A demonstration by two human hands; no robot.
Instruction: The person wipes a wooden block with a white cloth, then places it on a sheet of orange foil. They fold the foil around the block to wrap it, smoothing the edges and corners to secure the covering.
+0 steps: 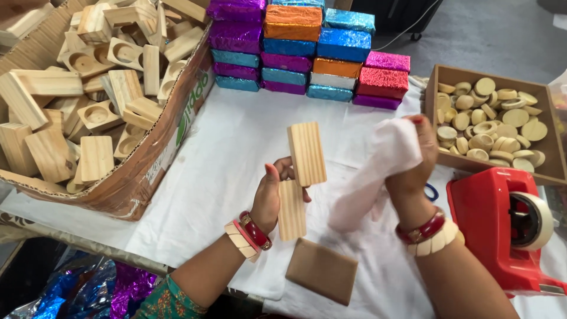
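Cardboard box (171, 147), left: heaped with wooden blocks (88, 88). Wooden tray (440, 77), right: full of round wooden discs (490, 130). Left hand (269, 198), grip clamped on two ribbed wooden blocks (301, 171) above the white-covered surface (236, 136). Right hand (413, 165), grip closed around a white cloth (378, 171).

Two ribbed wooden blocks (300, 177) upright, beside crumpled white cloth (378, 171).

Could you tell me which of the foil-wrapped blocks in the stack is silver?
The silver block sits in the second row from the bottom, directly under an orange block; the rest are blue, purple, pink or orange.
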